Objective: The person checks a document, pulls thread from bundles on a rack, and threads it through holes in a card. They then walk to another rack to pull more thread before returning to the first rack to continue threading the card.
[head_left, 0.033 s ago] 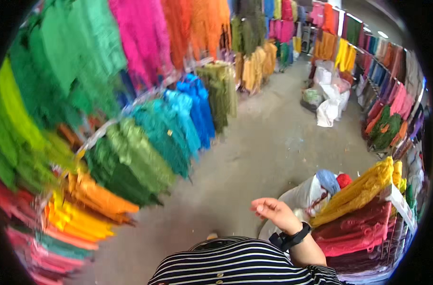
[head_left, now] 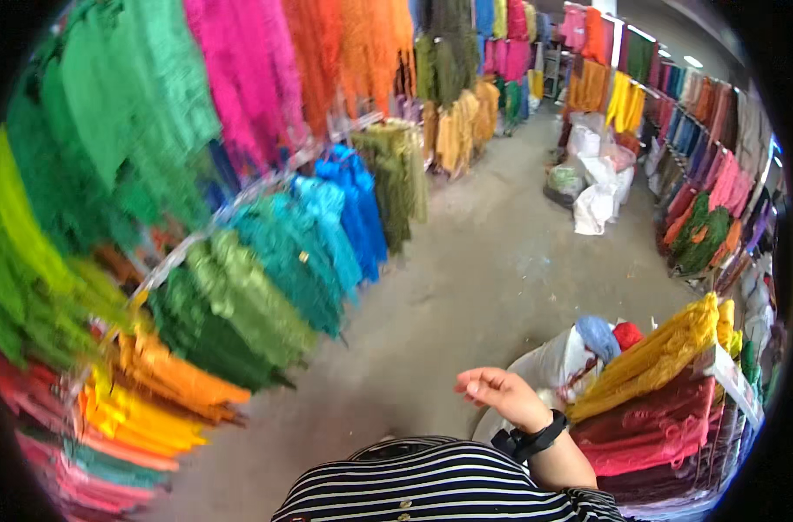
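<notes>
One right hand, black-banded at the wrist, raised empty with fingers loosely curled, near one white plastic sack holding one blue yarn skein and one red. Left hand unseen. Unchanged from the earlier frame.

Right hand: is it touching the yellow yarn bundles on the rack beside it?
Apart. The head view shows the right hand raised with fingers loosely curled, white sack visible between it and the yellow yarn bundles.

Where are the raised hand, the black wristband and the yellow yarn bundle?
right hand point(head_left: 499, 393), head view, on its back.
black wristband point(head_left: 530, 438), head view, on the strap.
yellow yarn bundle point(head_left: 653, 358), head view, on its middle.
</notes>
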